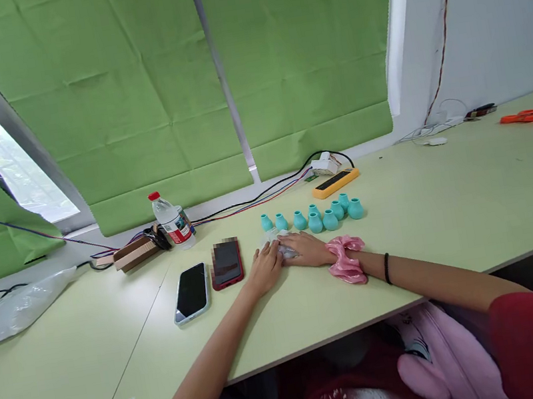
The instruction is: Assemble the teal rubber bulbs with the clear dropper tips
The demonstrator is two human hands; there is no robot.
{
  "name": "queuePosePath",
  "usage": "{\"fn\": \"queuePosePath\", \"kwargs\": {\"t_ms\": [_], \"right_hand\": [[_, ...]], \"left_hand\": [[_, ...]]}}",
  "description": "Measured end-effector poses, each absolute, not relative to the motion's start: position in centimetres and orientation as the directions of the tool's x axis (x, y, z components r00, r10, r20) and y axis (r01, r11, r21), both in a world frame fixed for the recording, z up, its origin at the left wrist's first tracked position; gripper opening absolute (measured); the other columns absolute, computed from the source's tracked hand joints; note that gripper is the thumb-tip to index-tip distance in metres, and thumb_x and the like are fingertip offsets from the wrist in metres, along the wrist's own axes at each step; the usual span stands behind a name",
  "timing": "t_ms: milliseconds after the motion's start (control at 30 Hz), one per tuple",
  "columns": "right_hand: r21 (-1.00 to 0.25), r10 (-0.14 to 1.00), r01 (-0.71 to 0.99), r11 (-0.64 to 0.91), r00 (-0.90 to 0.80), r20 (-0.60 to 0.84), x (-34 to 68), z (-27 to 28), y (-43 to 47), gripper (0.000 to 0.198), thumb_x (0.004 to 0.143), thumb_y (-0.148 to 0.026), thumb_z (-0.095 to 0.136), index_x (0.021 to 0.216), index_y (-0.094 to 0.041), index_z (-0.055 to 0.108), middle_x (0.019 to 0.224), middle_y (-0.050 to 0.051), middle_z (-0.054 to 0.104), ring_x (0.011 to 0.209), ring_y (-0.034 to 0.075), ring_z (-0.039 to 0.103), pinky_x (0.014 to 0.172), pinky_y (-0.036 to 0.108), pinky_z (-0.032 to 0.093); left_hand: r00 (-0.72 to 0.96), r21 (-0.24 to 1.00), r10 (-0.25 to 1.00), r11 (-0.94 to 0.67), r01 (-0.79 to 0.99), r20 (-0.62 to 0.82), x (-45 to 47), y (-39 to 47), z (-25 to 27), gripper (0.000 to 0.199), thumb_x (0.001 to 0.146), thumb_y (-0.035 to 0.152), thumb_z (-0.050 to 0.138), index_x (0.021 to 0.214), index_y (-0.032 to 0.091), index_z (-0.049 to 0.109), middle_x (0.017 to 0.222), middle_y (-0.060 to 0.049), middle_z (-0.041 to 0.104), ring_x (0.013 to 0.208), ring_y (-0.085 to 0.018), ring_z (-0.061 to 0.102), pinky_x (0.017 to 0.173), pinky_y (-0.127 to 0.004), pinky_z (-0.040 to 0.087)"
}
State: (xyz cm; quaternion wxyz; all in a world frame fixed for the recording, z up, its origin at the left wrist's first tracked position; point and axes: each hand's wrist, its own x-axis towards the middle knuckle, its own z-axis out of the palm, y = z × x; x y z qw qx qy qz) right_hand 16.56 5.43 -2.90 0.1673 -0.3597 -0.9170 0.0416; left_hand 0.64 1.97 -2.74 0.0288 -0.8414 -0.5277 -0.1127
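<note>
My left hand (266, 267) and my right hand (307, 249) meet on the table, fingertips close together. Both lie over a crumpled piece of clear plastic (268, 235), perhaps a small bag, mostly hidden beneath them. The fingers of both hands are stretched out and rest on the plastic. On my right wrist are a pink scrunchie (347, 261) and a black band (387, 269). Just beyond my right hand stand several small turquoise pots (315, 222) with round bodies and narrow necks, grouped in loose rows.
Left of my hands lie a white-edged phone (191, 294) and a red-cased phone (226, 263). Farther back are a water bottle (174, 222), a cardboard box (136, 252), cables and a yellow-orange power strip (335, 183). Orange scissors (526, 116) lie far right, a plastic bag (15, 310) far left.
</note>
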Motion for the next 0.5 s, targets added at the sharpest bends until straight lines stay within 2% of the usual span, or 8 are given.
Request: {"fn": "queuePosePath", "kwargs": {"t_ms": [100, 200, 267, 367, 500], "right_hand": [[-0.167, 0.683, 0.671, 0.722, -0.652, 0.329, 16.8, -3.06, 5.55, 0.043, 0.081, -0.039, 0.037, 0.119, -0.02, 0.042, 0.126, 0.006, 0.039, 0.116, 0.024, 0.032, 0.092, 0.037, 0.032], [-0.124, 0.659, 0.662, 0.739, -0.674, 0.333, 17.14, -3.25, 5.57, 0.043, 0.082, -0.036, 0.034, 0.121, -0.021, 0.039, 0.128, 0.005, 0.036, 0.118, 0.024, 0.028, 0.094, 0.038, 0.029], [-0.103, 0.647, 0.66, 0.744, -0.674, 0.356, 17.29, -3.18, 5.4, 0.044, 0.082, -0.037, 0.032, 0.124, -0.022, 0.036, 0.13, 0.003, 0.033, 0.119, 0.025, 0.027, 0.096, 0.04, 0.025], [-0.123, 0.634, 0.642, 0.757, -0.675, 0.377, 17.37, -2.83, 5.07, 0.044, 0.085, -0.035, 0.026, 0.126, -0.024, 0.031, 0.128, 0.002, 0.035, 0.116, 0.021, 0.032, 0.097, 0.036, 0.025], [-0.118, 0.615, 0.616, 0.779, -0.713, 0.337, 17.33, -2.66, 5.2, 0.038, 0.084, -0.036, 0.029, 0.116, -0.026, 0.047, 0.124, 0.001, 0.041, 0.111, 0.02, 0.037, 0.094, 0.034, 0.029]], "left_hand": [[0.416, 0.088, 0.888, -0.438, 0.895, 0.194, 0.05, 1.99, -2.88, 0.048, 0.086, 0.037, 0.012, 0.128, 0.016, 0.02, 0.134, -0.008, 0.025, 0.124, -0.02, 0.016, 0.096, -0.04, 0.023], [0.413, 0.071, 0.894, -0.43, 0.9, 0.175, 0.06, 1.84, -3.03, 0.055, 0.084, 0.046, 0.013, 0.13, 0.016, 0.015, 0.137, -0.008, 0.017, 0.125, -0.023, 0.01, 0.097, -0.043, 0.02], [0.407, 0.067, 0.897, -0.423, 0.904, 0.175, 0.22, 1.75, -3.02, 0.058, 0.083, 0.049, 0.013, 0.131, 0.018, 0.01, 0.137, -0.007, 0.016, 0.125, -0.025, 0.01, 0.096, -0.045, 0.02], [0.375, 0.063, 0.902, -0.396, 0.916, 0.216, 0.4, 1.63, -2.98, 0.059, 0.082, 0.051, 0.014, 0.132, 0.021, 0.004, 0.136, -0.007, 0.018, 0.124, -0.026, 0.012, 0.094, -0.047, 0.021], [0.356, 0.033, 0.907, -0.372, 0.928, 0.225, 0.41, 1.43, -2.94, 0.061, 0.08, 0.054, 0.018, 0.131, 0.019, 0.013, 0.135, -0.01, 0.021, 0.124, -0.027, 0.014, 0.094, -0.046, 0.023]]}}
